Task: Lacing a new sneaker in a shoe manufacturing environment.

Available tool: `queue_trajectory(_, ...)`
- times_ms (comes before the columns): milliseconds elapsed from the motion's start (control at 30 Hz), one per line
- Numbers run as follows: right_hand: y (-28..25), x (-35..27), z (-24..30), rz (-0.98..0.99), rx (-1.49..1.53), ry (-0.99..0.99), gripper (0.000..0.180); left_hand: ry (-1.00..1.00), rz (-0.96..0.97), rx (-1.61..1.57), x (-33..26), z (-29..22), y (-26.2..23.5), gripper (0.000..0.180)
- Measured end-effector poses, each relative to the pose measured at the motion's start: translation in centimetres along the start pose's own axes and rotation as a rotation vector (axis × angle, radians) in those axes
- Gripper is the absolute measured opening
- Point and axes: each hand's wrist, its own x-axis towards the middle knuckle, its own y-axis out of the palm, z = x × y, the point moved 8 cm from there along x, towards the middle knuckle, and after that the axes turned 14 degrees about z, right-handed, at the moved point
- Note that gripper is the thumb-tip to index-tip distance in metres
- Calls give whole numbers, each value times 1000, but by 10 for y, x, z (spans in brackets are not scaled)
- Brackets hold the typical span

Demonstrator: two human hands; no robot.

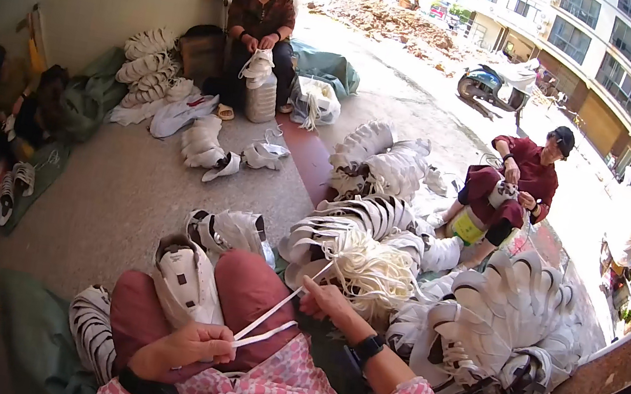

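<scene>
A white shoelace (268,313) stretches slantwise over my lap. Its lower part is pinched in my left hand (191,349), whose fingers are closed near my left thigh. Farther up, the fingers of my right hand (325,300) are closed around the lace, beside a loose bundle of cream-white laces (372,269). A second length of lace loops out from my left hand toward the right. Between my knees rests a white shoe upper (187,280) with dark openings, touched by neither hand. Striped white shoe uppers (93,327) lie beside my left leg.
Heaps of white shoe uppers (509,313) lie at my right, with more stacked ahead (380,158). Two co-workers (262,17) (533,167) sit handling shoe uppers. Green sacking (38,334) lies at the left. Outside stands a parked scooter (485,83).
</scene>
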Motion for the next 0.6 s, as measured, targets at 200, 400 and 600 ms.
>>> queue_trajectory(200,27,55,-14,197,1494,-335,29,215,52,-108,-35,-5,-10,17)
queue_trajectory(400,-57,72,-40,26,1691,-406,13,942,-347,-395,-128,0,-92,36)
queue_trajectory(600,-94,67,-63,-1,1835,-360,12,1167,-571,-430,-216,42,-124,24)
